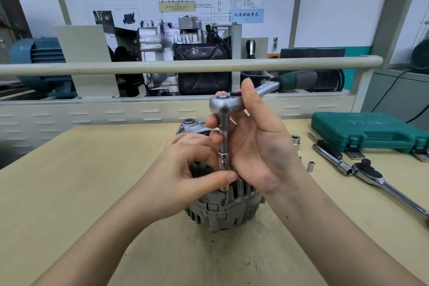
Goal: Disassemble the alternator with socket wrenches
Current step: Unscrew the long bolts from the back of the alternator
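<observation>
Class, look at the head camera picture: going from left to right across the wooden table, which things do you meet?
Left hand → alternator → right hand → small loose socket → second ratchet wrench → green tool case.

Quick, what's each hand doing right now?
Left hand: pinches the socket on the alternator.
Right hand: grips the ratchet wrench and its extension.

Only readable bit is the blue label on the wall board, around 12 o'clock: "仪表控制单元". Other print's too blurry.
</observation>
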Action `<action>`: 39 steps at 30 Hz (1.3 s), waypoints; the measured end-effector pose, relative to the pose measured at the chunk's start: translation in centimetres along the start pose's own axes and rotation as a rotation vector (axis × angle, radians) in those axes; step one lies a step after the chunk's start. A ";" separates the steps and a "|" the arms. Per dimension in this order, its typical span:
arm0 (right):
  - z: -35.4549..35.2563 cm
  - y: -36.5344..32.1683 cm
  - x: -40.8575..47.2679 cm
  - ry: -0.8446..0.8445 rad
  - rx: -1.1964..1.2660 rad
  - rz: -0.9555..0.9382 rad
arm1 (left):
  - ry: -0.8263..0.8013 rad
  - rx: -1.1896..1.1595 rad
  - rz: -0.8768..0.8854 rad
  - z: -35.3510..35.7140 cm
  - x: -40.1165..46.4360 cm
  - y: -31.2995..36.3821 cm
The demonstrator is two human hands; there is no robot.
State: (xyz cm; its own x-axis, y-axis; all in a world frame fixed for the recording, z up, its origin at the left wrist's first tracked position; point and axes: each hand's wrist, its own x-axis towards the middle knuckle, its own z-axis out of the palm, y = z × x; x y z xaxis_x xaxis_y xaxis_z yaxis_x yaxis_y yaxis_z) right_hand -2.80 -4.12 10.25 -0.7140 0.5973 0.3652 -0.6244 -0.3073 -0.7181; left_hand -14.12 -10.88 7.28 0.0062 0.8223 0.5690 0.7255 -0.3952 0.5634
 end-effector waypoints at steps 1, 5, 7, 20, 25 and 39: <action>0.1 0.1 0.0 0.000 -0.004 0.014 | -0.003 0.000 -0.012 0.0 0.1 0.0; 0.1 0.4 0.1 0.020 0.010 0.036 | -0.086 -0.048 -0.043 -0.2 0.1 0.3; 0.1 0.3 0.3 0.020 0.043 0.034 | -0.128 -0.040 0.003 -0.3 0.1 0.4; 0.1 0.4 0.2 0.002 0.033 0.019 | -0.045 -0.014 -0.045 -0.1 0.1 -0.1; 0.2 0.1 0.2 -0.017 0.091 0.045 | -0.100 -0.028 0.041 -0.2 0.1 0.1; 0.3 0.0 0.1 -0.051 0.119 0.059 | -0.087 0.008 -0.018 0.0 0.1 -0.2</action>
State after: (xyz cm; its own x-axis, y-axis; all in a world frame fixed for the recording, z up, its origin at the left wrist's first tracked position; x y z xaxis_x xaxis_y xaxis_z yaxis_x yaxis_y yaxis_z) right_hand -2.95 -4.31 10.46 -0.7639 0.5380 0.3564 -0.6118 -0.4281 -0.6651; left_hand -14.25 -10.73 7.16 0.0527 0.8618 0.5045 0.7316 -0.3772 0.5678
